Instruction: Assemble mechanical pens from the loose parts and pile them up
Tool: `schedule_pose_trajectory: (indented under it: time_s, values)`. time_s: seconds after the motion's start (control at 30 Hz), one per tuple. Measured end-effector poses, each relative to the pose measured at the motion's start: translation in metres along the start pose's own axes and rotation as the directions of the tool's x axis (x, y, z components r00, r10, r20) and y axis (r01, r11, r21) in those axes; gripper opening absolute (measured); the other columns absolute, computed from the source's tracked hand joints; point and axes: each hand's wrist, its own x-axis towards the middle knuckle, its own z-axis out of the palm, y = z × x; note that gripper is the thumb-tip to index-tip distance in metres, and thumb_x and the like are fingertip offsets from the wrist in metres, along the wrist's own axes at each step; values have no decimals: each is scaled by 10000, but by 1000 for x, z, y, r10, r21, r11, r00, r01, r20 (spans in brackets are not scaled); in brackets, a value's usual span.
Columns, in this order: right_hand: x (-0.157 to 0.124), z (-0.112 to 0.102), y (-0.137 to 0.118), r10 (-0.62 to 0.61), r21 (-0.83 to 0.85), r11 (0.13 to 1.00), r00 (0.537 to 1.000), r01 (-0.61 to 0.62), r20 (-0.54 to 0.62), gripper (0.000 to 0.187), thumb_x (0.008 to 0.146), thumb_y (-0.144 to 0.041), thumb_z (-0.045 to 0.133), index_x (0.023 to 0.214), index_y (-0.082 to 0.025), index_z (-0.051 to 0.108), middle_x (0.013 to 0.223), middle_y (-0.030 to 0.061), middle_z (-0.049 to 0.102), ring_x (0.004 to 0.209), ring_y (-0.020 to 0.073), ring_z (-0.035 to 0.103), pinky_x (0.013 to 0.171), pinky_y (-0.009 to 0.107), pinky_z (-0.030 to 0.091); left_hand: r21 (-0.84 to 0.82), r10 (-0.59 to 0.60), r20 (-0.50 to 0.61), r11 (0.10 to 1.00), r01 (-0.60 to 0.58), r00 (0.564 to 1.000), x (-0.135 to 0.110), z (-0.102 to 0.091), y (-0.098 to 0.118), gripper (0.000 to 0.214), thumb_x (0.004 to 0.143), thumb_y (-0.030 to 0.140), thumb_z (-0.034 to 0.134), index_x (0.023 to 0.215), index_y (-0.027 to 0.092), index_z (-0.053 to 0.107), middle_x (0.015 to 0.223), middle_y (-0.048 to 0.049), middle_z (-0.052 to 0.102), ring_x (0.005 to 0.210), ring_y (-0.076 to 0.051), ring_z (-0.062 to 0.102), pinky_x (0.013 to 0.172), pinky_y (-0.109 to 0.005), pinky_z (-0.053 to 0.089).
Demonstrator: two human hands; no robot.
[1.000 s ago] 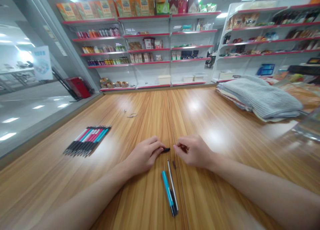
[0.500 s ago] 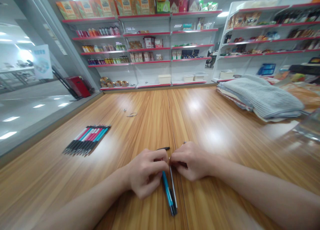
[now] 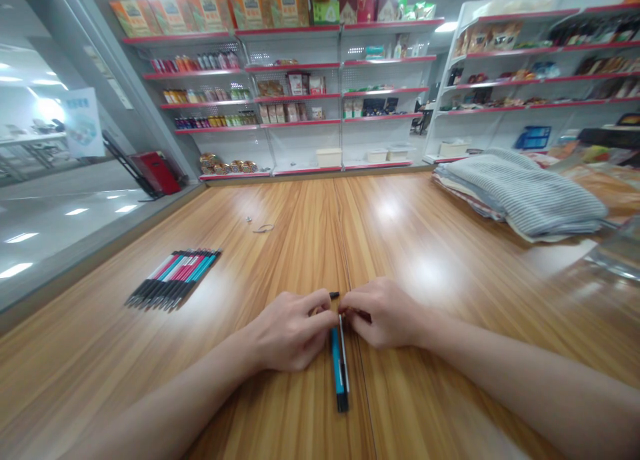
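My left hand and my right hand meet, fingers curled, at the near middle of the wooden table. Between them lie a teal pen barrel and a thin white refill, pointing toward me. My left fingertips pinch the top of the teal barrel. My right fingertips pinch the top of the refill. A small black pen part lies on the table just beyond the fingertips of both hands.
A neat row of several pens lies to the left. A small ring and wire piece sit farther back. Folded striped cloths are stacked at the right. Store shelves line the far wall.
Both hands pulled back from the black part toward me and closed on the tops of the teal barrel and refill. These two pieces now lie straighter and closer together.
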Motion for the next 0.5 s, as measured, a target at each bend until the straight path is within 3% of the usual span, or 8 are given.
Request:
schedule_pose_trajectory:
  time_s: [0.13, 0.23, 0.37, 0.5]
  values:
    - [0, 0, -2, 4, 10, 1000, 1000, -4, -5, 120, 758, -157, 531, 822, -180, 629, 712, 14, 673, 622, 141, 600, 561, 236, 363, 7, -114, -11, 993, 115, 993, 4, -2, 13, 214, 892, 315, 438, 760, 186, 546, 692, -32, 566, 565, -136, 518, 494, -269, 361]
    - [1, 0, -3, 120, 8, 993, 989, -120, -86, 137, 783, -175, 521, 838, -174, 646, 682, 18, 656, 601, 135, 586, 564, 234, 359, 63, -269, 51, 962, 265, 962, 8, -1, 27, 367, 880, 481, 444, 660, 194, 506, 594, -28, 563, 494, -157, 513, 455, -287, 301]
    - [3, -3, 7, 379, 79, 925, 884, -373, -273, 162, 821, -194, 487, 847, -171, 645, 603, -8, 596, 526, 104, 523, 544, 220, 344, 132, -358, 119, 930, 342, 926, 9, 2, 39, 397, 869, 531, 426, 668, 204, 531, 608, -54, 602, 497, -201, 550, 452, -298, 265]
    - [3, -4, 30, 557, 200, 831, 785, -520, -271, 159, 805, -200, 490, 780, -167, 643, 549, -23, 558, 496, 100, 501, 501, 213, 320, 142, -362, 139, 929, 343, 922, 7, 5, 37, 295, 889, 369, 415, 675, 206, 533, 628, -62, 611, 542, -217, 581, 473, -303, 279]
